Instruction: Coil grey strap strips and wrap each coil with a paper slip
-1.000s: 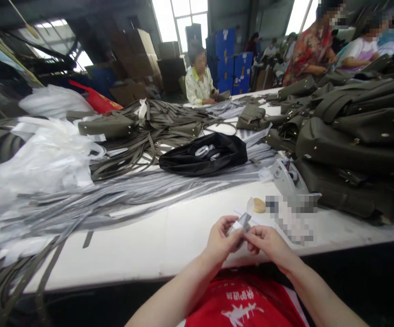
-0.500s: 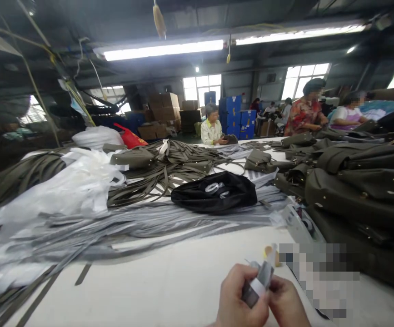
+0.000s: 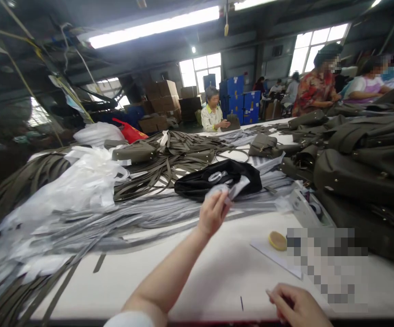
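Note:
My left hand [image 3: 213,211] reaches out over the table, its fingers closed on a wrapped bundle [image 3: 239,187] of clear plastic and grey material. That bundle hangs at the near edge of a black bag [image 3: 190,182], where a white ring-like item [image 3: 217,175] lies. Near the front edge is my right hand [image 3: 294,304], fingers curled, with a small pale tip showing at the thumb and forefinger; what it is cannot be made out. A yellow tape roll [image 3: 277,240] rests beyond it, beside a white sheet [image 3: 276,260].
Grey strips [image 3: 149,218] and white plastic [image 3: 70,190] cover the left and middle. Dark green bags [image 3: 363,177] pile up at the right, beside a white tray [image 3: 306,206]. Across the table a person [image 3: 212,111] holds a dark piece; others work at the right.
My left hand has moved forward and left, carrying the bundle from between both hands to the black bag. My right hand has let go of it and moved lower right. The view has tilted.

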